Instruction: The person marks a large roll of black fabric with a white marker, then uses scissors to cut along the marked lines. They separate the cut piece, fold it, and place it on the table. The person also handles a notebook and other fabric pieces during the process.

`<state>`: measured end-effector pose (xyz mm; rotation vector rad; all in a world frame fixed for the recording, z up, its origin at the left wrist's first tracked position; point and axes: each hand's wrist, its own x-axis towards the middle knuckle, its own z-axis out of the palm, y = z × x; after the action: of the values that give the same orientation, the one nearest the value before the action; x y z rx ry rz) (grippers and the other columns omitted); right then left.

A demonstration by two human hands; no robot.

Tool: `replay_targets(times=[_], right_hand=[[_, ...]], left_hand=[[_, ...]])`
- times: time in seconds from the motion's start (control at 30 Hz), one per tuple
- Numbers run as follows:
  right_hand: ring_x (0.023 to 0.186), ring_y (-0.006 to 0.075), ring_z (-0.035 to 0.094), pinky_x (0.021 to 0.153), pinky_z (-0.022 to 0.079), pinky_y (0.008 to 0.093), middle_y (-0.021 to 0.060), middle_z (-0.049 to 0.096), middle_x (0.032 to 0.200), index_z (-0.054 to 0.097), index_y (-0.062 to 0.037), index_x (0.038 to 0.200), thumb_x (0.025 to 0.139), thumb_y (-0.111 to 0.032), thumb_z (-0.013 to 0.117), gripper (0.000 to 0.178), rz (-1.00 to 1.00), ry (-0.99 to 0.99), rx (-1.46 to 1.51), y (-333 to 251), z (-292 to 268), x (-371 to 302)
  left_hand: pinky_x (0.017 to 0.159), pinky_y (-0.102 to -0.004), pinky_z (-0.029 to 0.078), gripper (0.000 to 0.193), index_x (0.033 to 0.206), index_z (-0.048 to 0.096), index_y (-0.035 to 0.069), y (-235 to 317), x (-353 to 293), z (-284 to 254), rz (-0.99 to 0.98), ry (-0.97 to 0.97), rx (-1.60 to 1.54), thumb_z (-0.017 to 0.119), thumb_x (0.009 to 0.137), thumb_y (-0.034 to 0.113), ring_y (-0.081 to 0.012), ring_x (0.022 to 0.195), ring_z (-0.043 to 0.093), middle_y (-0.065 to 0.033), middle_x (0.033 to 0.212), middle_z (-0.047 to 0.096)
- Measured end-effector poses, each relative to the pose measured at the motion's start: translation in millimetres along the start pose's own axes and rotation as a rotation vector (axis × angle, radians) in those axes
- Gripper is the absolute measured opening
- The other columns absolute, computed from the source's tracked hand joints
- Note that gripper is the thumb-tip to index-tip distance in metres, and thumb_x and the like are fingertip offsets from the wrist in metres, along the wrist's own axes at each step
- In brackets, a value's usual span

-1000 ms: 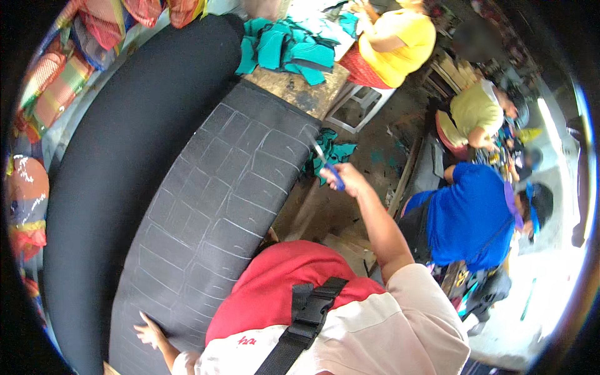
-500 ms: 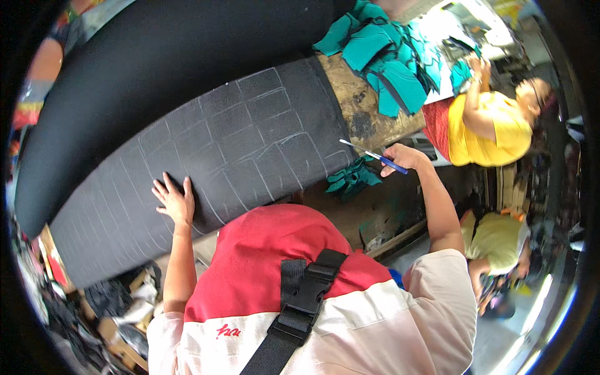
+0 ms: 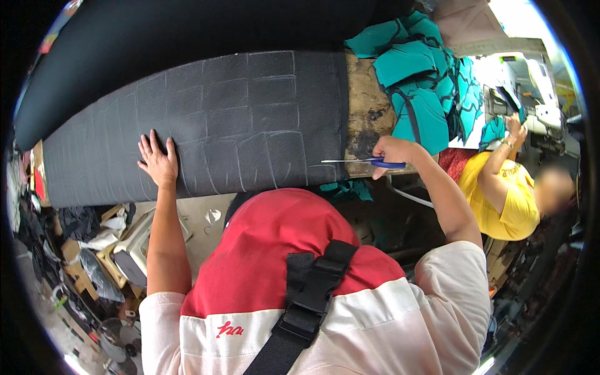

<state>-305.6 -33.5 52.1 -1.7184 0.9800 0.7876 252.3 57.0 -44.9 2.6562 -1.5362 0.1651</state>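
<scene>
- Head view: the black sheet point(image 3: 250, 106) is lying on the wooden bench point(image 3: 365, 112), spreading from nine o'clock round to about one; pale lines are crossing its face in rough boxes.
- At about ten o'clock the left hand point(image 3: 161, 165) is resting palm down on the sheet, fingers spread, gripping nothing.
- Between two and three o'clock the right hand point(image 3: 398, 150) is curling round the blue handles of the scissors point(image 3: 388, 164), whose blades are pointing toward nine o'clock, over the sheet's near right corner. The blades are looking closed or nearly so; whether they are touching the sheet, I cannot tell.
- Toward one o'clock, teal pieces point(image 3: 422, 119) are lying heaped on the bench, beyond the sheet's right edge.
- A big black roll point(image 3: 187, 37) is lying along the sheet's far side, around eleven o'clock.
- At three o'clock a person in a yellow top point(image 3: 500, 194) is sitting with arms raised toward another teal piece.
- By my judgement, the step in hand is lining up the scissors at the marked edge; the next move is calling for parted blades, a line to follow and a steady left palm.
</scene>
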Motion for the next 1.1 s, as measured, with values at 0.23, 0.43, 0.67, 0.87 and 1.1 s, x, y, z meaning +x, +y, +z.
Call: replay_targets(times=[0.23,0.43,0.67,0.87,1.1], right_hand=[[0.056,0.0202,0.056,0.053,0.041,0.0352,0.0079,0.057,0.059,0.059,-0.0026,0.066,0.060,-0.049,0.078,0.050,-0.057,-0.009,-0.046,-2.6,-6.2,-2.6],[0.062,0.0179,0.056,0.056,0.042,0.0327,0.0059,0.059,0.065,0.062,-0.0047,0.075,0.058,-0.054,0.079,0.054,0.022,-0.166,0.061,0.7,-8.7,-1.2],[0.062,0.0177,0.055,0.056,0.041,0.0325,0.0052,0.057,0.065,0.061,-0.0042,0.075,0.060,-0.053,0.078,0.054,-0.019,-0.159,0.082,-3.0,-4.4,-8.8],[0.064,0.0213,0.057,0.058,0.042,0.0336,0.0076,0.058,0.066,0.060,-0.0024,0.075,0.058,-0.052,0.079,0.056,0.007,-0.140,0.132,-18.6,1.2,-5.5],[0.062,0.0239,0.057,0.057,0.042,0.0362,0.0088,0.057,0.062,0.061,-0.0029,0.068,0.056,-0.060,0.076,0.060,0.089,-0.076,-0.018,-14.8,0.9,-12.6]], left_hand=[[0.104,-0.0610,0.015,0.060,0.139,0.033,0.025,1.5,0.0,-0.5,-0.023,0.005,-0.007,0.043,0.086,0.053,-0.0248,0.137,0.019,-0.0065,0.148,0.025],[0.104,-0.0612,0.016,0.060,0.138,0.033,0.026,2.3,0.5,-0.9,-0.039,-0.007,-0.010,0.043,0.086,0.053,-0.0246,0.137,0.019,-0.0059,0.148,0.025],[0.104,-0.0609,0.015,0.060,0.138,0.032,0.026,1.9,0.4,-2.0,-0.021,0.011,-0.007,0.044,0.086,0.052,-0.0245,0.137,0.019,-0.0061,0.148,0.024],[0.104,-0.0609,0.015,0.060,0.138,0.032,0.025,3.4,0.3,-3.7,-0.028,-0.006,-0.009,0.044,0.086,0.052,-0.0248,0.137,0.019,-0.0063,0.148,0.024],[0.104,-0.0612,0.016,0.060,0.138,0.033,0.024,4.9,-0.1,-6.0,-0.033,-0.012,0.000,0.044,0.086,0.051,-0.0251,0.137,0.020,-0.0065,0.147,0.025]])
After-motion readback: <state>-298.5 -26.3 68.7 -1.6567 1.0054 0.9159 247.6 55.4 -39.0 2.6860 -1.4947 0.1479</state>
